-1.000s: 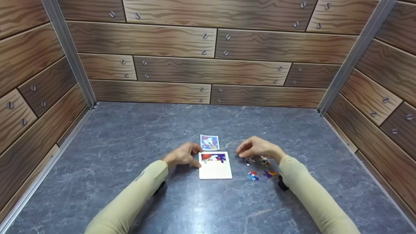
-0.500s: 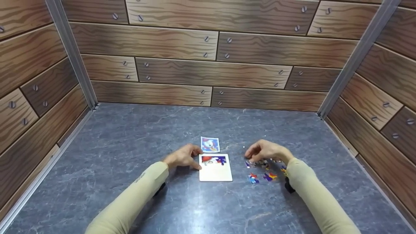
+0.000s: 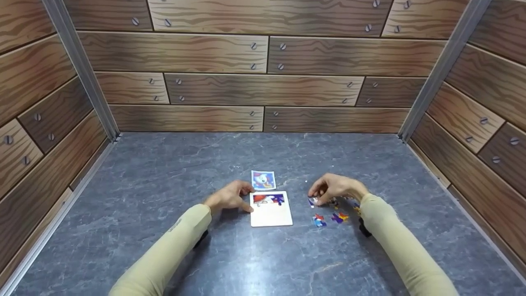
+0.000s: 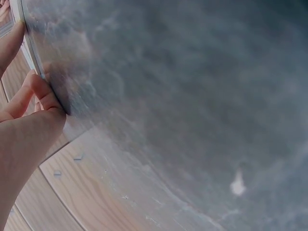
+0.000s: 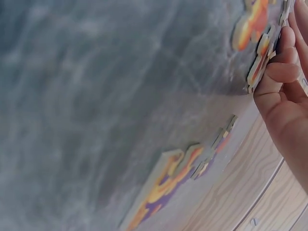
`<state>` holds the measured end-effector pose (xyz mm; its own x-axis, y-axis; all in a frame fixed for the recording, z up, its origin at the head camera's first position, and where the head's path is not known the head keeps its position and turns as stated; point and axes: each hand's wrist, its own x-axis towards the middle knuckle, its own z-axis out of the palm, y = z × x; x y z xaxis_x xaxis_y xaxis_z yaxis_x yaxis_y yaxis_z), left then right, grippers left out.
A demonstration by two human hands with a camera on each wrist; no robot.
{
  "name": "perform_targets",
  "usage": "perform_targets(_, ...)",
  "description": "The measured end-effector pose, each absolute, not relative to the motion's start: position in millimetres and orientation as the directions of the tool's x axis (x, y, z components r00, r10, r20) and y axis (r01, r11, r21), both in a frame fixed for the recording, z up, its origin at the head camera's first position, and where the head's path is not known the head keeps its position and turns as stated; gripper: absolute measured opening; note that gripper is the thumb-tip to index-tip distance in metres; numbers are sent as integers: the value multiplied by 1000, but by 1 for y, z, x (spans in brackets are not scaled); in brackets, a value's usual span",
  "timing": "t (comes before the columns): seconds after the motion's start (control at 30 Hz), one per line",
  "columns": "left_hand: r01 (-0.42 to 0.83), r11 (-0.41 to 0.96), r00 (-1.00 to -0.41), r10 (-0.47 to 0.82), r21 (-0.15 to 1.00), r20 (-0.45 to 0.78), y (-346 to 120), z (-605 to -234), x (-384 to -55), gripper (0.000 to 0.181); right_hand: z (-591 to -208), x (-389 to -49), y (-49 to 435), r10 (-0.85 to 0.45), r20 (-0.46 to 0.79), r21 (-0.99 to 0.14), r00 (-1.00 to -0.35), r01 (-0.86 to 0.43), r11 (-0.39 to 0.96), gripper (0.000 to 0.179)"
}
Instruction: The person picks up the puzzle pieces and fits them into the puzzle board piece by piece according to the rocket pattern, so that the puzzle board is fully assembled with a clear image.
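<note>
A white puzzle tray (image 3: 271,216) lies flat, with a strip of joined picture pieces (image 3: 267,199) along its far end. My left hand (image 3: 231,196) holds the tray at its left side, thumb on the edge and fingers at the far left corner. In the left wrist view, fingers (image 4: 43,91) bend against that edge. To the right of the tray, my right hand (image 3: 335,187) pinches a puzzle piece (image 3: 312,202), white and purple, low over the table. Loose puzzle pieces (image 3: 339,217) lie under and in front of this hand, and a blue and red piece (image 3: 318,220) sits nearest the tray.
A small picture card (image 3: 263,180) showing a white character in a red hat lies just beyond the tray. Wood-patterned walls (image 3: 185,90) border the grey marbled table (image 3: 185,160) at the back and both sides.
My right hand has moved right, away from the tray to the loose pieces, and now pinches one of them. The left hand keeps its place on the tray.
</note>
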<state>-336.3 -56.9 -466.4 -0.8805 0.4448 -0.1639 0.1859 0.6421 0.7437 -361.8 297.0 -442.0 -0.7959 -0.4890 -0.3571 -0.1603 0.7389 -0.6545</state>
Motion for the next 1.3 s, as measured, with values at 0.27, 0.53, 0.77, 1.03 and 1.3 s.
perform_targets(0.27, 176, 637, -880, 444, 751, -170, -58, -465, -335, 53, -443, -360, 297, -482, -368, -651, -795, -150, 745, 36)
perform_targets(0.53, 196, 628, -879, 453, 753, -149, -60, -464, -334, 52, -443, -362, 296, -495, -345, -637, -798, -188, 747, 31)
perform_targets(0.77, 164, 626, -878, 444, 762, -176, -58, -465, -333, 53, -446, -360, 298, -496, -327, -641, -804, -196, 742, 30)
perform_targets(1.03, 168, 626, -882, 441, 762, -167, -58, -466, -333, 53, -447, -360, 296, -524, -321, -674, -789, -198, 712, 31)
perform_targets(1.3, 186, 629, -879, 450, 755, -158, -57, -465, -334, 53, -443, -359, 294, -508, -341, -652, -791, -190, 734, 22)
